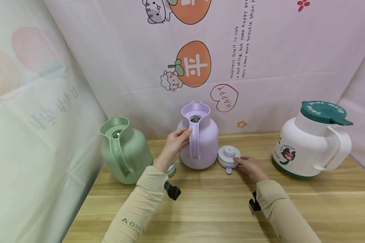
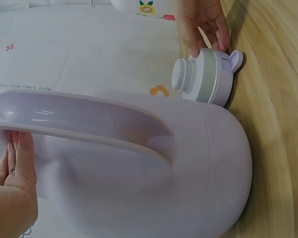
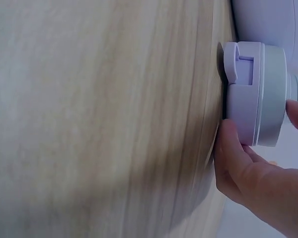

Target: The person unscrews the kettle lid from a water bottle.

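Observation:
A light purple thermos jug (image 1: pixel 211 141) stands upright with its mouth uncovered. My left hand (image 1: pixel 176 145) holds its handle (image 1: pixel 194 141) near the top, fingers reaching to the handle's inner side; in the left wrist view the fingertips are partly hidden behind the handle. Just right of the jug, the purple-and-grey lid (image 1: pixel 228 158) is upside down, its round plug facing up and its small tab toward me. My right hand (image 1: pixel 249 167) pinches the lid's right side, thumb on the grey top and fingers (image 3: pixel 231 144) low at the purple rim, close over the table.
At left stands a green thermos jug (image 1: pixel 130 152), also uncovered. A grey-white lid (image 1: pixel 171 170) shows partly behind my left forearm. A white jug (image 1: pixel 307 145) with a green lid stands at right. Printed cloth (image 1: pixel 134 74) hangs behind the wooden table (image 1: pixel 207 209).

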`<state>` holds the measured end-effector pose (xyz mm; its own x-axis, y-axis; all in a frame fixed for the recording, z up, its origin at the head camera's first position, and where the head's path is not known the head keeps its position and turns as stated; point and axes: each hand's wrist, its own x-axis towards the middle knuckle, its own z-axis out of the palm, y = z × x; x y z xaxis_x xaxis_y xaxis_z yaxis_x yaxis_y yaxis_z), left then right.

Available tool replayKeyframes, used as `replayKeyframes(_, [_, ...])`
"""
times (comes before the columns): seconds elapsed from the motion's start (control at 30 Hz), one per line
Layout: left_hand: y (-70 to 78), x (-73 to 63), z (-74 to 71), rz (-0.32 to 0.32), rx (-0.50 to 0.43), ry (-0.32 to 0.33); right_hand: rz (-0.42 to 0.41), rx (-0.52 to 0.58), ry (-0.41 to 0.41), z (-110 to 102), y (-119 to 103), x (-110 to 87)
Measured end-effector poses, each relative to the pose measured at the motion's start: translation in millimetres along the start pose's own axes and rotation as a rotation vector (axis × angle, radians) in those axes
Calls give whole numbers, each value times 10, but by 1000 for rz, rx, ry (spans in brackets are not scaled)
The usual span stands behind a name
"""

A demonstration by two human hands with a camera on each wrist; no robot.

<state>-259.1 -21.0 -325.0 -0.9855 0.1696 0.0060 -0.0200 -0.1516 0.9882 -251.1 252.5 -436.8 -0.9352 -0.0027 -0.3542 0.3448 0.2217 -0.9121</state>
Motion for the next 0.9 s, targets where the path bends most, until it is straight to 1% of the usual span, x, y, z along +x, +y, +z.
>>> replayKeyframes(0.17, [-19, -21, 39, -1, -41, 19, -8, 5, -43, -34, -14, -49])
replayKeyframes(0.27, [-31, -42, 63, 12, -70, 35, 13, -7, -45, -76, -28, -80])
replayKeyframes(0.4, [-36, -75, 99, 42, -83, 77, 18, -52, -31, -166, -93, -147])
replayKeyframes(0.5, [-24, -101, 122, 76, -77, 115, -14, -130, -53, -259, -186, -248])
replayKeyframes(0.6, [1, -125, 144, 118, -90, 162, -79, -220, -96, -370, -280, -393])
replayKeyframes(0.7, [32, -148, 163, 181, -113, 227, -170, -304, -116, -485, -380, -551])
replayKeyframes(0.8, [66, -171, 184, 266, -119, 293, -263, -354, -122, -603, -505, -722])
replayKeyframes(0.9, [100, -213, 232, 359, -129, 327, -329, -405, -105, -730, -651, -908])
